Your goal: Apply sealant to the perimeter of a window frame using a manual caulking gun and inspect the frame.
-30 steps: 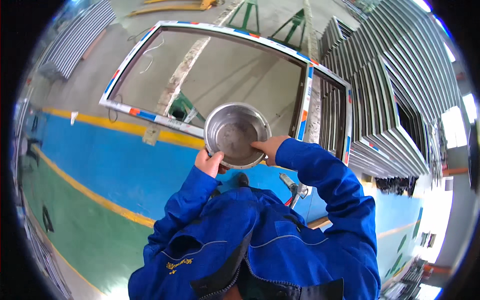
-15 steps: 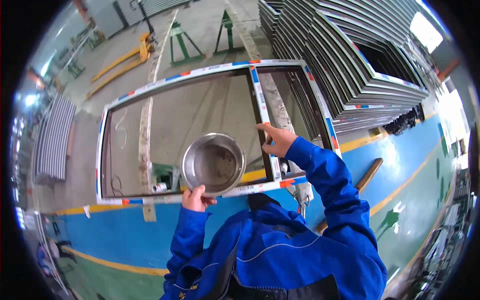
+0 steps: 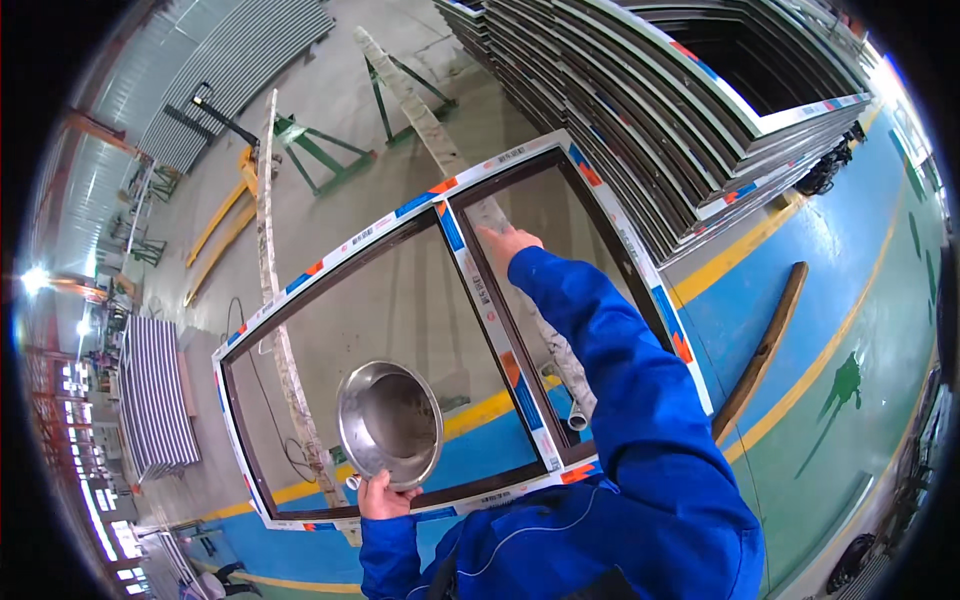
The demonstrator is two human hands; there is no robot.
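My left hand (image 3: 385,497) grips the near rim of a round metal bowl (image 3: 425,425), thumb over the edge. The bowl tilts above the larger opening of a rectangular frame (image 3: 350,245) with dark inner edges and printed white, blue and orange film. Stretched over the frame's smaller opening, my right hand (image 3: 512,246) is beside the far part of the crossbar (image 3: 490,300). Its visible finger points left toward the crossbar; the other fingers are mostly hidden. Whether it touches the bar I cannot tell. The bowl's inside looks grey and dull; no separate pieces stand out.
Long pale-stained beams (image 3: 285,370) run beneath the frame. Tall stacked frames (image 3: 660,130) stand at the far right, close to it. Green trestles (image 3: 318,155) and a yellow pallet jack (image 3: 248,175) stand beyond. A wooden bar (image 3: 765,350) lies on the right.
My right hand has moved farther away along the crossbar and over the smaller opening. My left hand still holds the bowl, now lower in view. The view has turned, so the frame appears slanted.
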